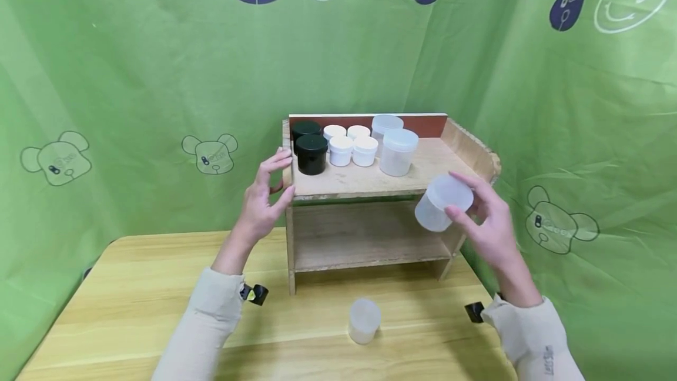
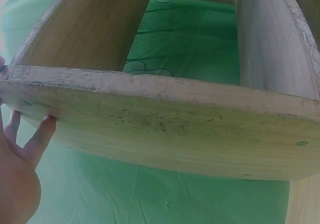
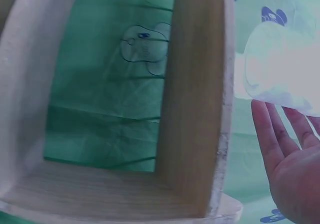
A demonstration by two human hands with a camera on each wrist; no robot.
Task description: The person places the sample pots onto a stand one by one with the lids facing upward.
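My right hand (image 1: 489,222) pinches a translucent plastic jar (image 1: 433,207) between thumb and fingers. The jar is tilted, in front of the right end of the wooden shelf unit (image 1: 365,234). In the right wrist view this jar (image 3: 282,68) looks washed out by light, above the fingers. My left hand (image 1: 261,199) has its thumb and fingers spread at the shelf's left side panel. Its fingertips (image 2: 49,120) touch the panel's outer face in the left wrist view. On the top board stand two lidded translucent jars, the front one (image 1: 398,154) nearer me.
Left of those jars are black jars (image 1: 312,156) and several small white jars (image 1: 341,151), set in two rows. Another translucent container (image 1: 364,321) stands on the wood-grain table (image 1: 158,298) before the unit. Green printed curtains (image 1: 158,75) hang behind and at both sides.
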